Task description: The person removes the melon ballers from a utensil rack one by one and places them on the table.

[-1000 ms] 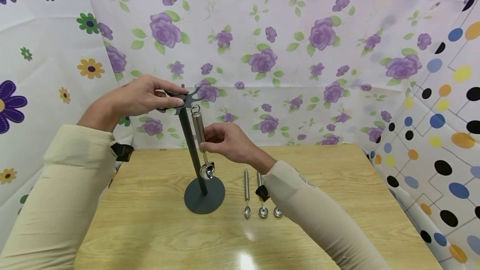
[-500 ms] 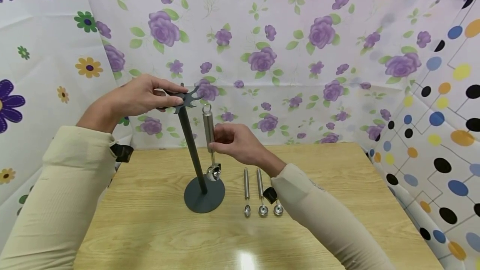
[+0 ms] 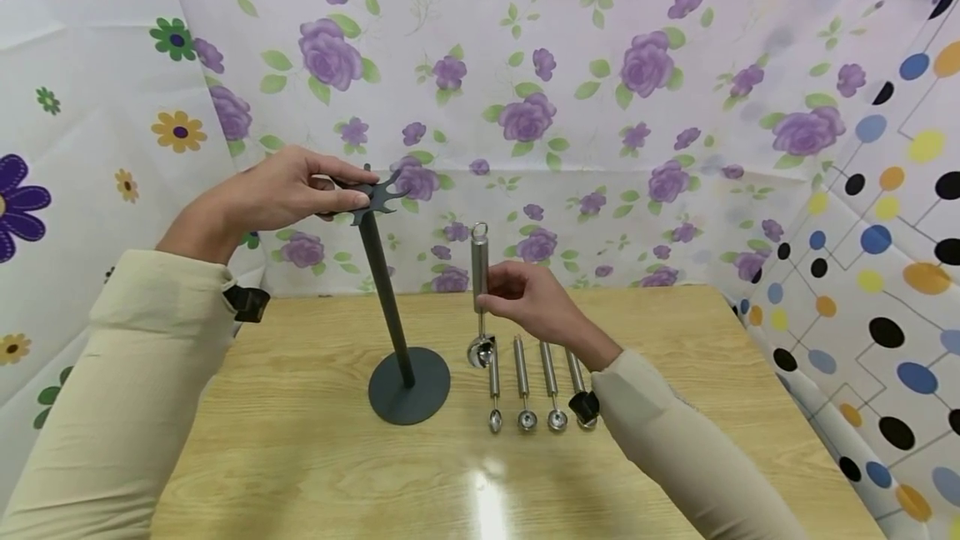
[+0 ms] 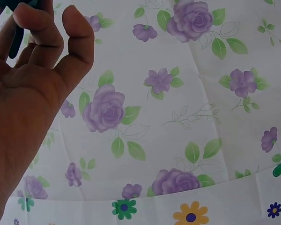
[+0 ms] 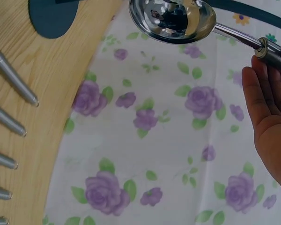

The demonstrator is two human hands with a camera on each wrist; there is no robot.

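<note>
My left hand (image 3: 281, 190) pinches the hooked top of a dark grey utensil stand (image 3: 386, 298), between thumb and fingers. The stand is upright on its round base. In the left wrist view my left hand (image 4: 33, 75) shows at the upper left, with only a bit of the dark top visible. My right hand (image 3: 528, 298) holds a steel ice cream scoop (image 3: 480, 273) by its handle, ring end up and bowl down, to the right of the stand and apart from it. In the right wrist view the scoop's shiny round bowl (image 5: 173, 21) is at the top.
Several slim steel scoops with small round heads lie in a row on the wooden table (image 3: 315, 457), including an oval-headed one (image 3: 495, 407) and a round-headed one (image 3: 527, 407). My right wrist partly covers the rightmost. Flowered cloth (image 3: 570, 107) hangs behind the table.
My right hand has carried the ice cream scoop away from the stand's hooks, to the right and slightly down. The left hand stays on the stand's top.
</note>
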